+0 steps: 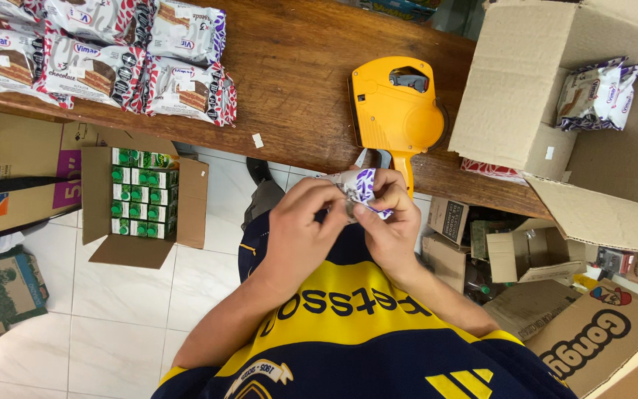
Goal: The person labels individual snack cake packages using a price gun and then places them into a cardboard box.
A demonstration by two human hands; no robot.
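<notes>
Snack packet (358, 186), white with purple print, sits pinched between both of our hands just below the near edge of the wooden counter (297, 66). We record items from largest to smallest.

Counter: dark brown wood, running across the top of the view. On its right end stands a big open cardboard carton (515, 89), flaps out, with more purple-and-white packets (599, 94) lying inside. On its left end we see rows of red-and-white snack packs (112, 52), touching one another.

Floor: pale tiles. An open box of small green cartons (140, 193) rests there to our left, with flattened and open cardboard boxes (592, 332) piled at the right.

Yellow price-label gun (396, 111): lies on the counter between the packs and the big carton, handle pointing toward us, just above the hands.

Left hand (300, 233): fingers curled together, thumb and fingertips clamped on the left side of the packet.

Right hand (393, 222): fingers bent over the top of the packet, thumb pressing from below, gripping its right side.

A small white scrap (258, 140) lies on the counter, apart from the gun.
</notes>
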